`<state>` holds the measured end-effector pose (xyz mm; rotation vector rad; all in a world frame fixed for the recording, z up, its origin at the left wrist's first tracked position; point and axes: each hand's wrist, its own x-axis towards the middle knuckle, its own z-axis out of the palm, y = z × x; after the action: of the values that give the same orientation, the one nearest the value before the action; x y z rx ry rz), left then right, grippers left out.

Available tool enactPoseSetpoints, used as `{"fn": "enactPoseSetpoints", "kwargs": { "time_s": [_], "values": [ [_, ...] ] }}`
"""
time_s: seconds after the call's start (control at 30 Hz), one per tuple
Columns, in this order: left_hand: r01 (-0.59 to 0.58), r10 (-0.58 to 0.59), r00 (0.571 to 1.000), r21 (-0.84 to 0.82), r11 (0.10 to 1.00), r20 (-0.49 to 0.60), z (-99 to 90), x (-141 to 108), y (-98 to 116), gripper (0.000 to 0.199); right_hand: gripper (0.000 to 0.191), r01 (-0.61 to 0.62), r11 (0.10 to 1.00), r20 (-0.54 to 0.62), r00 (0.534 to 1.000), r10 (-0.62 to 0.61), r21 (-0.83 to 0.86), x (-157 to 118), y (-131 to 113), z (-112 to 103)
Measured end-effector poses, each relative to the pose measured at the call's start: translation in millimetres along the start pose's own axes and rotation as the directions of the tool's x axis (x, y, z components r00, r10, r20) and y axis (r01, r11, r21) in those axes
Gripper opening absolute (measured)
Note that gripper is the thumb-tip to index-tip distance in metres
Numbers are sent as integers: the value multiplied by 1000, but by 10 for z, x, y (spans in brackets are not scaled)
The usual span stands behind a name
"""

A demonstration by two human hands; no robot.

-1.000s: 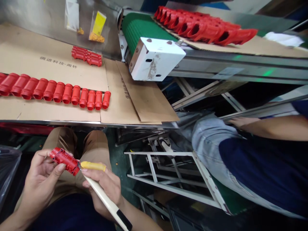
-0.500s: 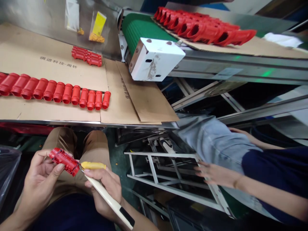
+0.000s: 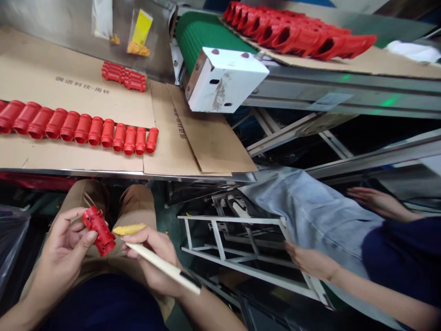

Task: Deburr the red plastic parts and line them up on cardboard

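In the head view, the left hand [image 3: 64,253] pinches a red tube [image 3: 99,231] between thumb and fingers. Just beside it, the right hand [image 3: 155,277] is closed around a pale-handled tool [image 3: 161,263]. Beyond both hands, a row of red tubes [image 3: 82,128] lies on the cardboard-covered bench [image 3: 79,172]. Well to their right is a co-worker's hand [image 3: 312,262].

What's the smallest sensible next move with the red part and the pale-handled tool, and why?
Probably hold the red part steady in the left hand and ease the pale-handled tool toward it: the left hand grips the part, and the right hand holds the tool close beside it, handle apart from the part. Whether the tip touches is unclear.
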<state>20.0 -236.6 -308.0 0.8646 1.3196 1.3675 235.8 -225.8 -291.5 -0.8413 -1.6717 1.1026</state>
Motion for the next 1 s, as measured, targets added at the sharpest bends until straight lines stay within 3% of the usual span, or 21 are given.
{"fn": "enactPoseSetpoints", "kwargs": {
  "time_s": [0.07, 0.13, 0.23, 0.3, 0.33, 0.4, 0.47, 0.5, 0.53, 0.6, 0.67, 1.0],
  "values": [
    [-114, 113, 994, 78, 990, 14, -11, -19, -15, 34, 21, -279, 920, 18, 958, 285, 274, 8, 25, 53],
    [-188, 184, 982, 111, 976, 47, -13, -31, -24, 31, 33, -382, 768, 54, 908, 415, 514, 20, 60, 118],
    [-236, 228, 971, 133, 962, 76, -7, -33, -24, 29, 41, -393, 533, 149, 884, 443, 749, 3, 88, 200],
    [-203, 197, 978, 107, 973, 62, -12, -25, -25, 29, 48, -393, 469, 271, 912, 307, 791, -39, 68, 207],
    [-162, 159, 986, 77, 984, 46, -18, -19, -28, 29, 53, -362, 541, 293, 932, 212, 759, -62, 47, 190],
    [-68, 68, 998, -4, 998, 3, -37, -4, -37, 34, 53, -204, 786, 243, 968, 70, 584, -96, 0, 129],
    [10, -13, 999, -79, 997, -33, -54, 14, -47, 40, 34, -28, 960, 80, 997, 6, 278, -100, -34, 64],
    [39, -43, 998, -107, 994, -41, -57, 22, -49, 41, 21, 31, 991, 3, 999, -32, 128, -92, -40, 44],
    [58, -64, 997, -128, 990, -43, -57, 28, -49, 43, 15, 84, 996, -50, 995, -83, 14, -80, -40, 35],
    [79, -85, 996, -158, 984, -32, -46, 35, -41, 44, 23, 189, 972, -94, 975, -203, -139, -53, -24, 53],
    [78, -83, 996, -167, 983, -24, -31, 32, -26, 44, 25, 261, 947, -87, 956, -281, -189, -31, 0, 95],
    [24, -26, 1000, -73, 997, -17, -60, -11, -23, 41, 23, 292, 915, -57, 946, -320, -280, -34, 25, 133]
  ]
}}
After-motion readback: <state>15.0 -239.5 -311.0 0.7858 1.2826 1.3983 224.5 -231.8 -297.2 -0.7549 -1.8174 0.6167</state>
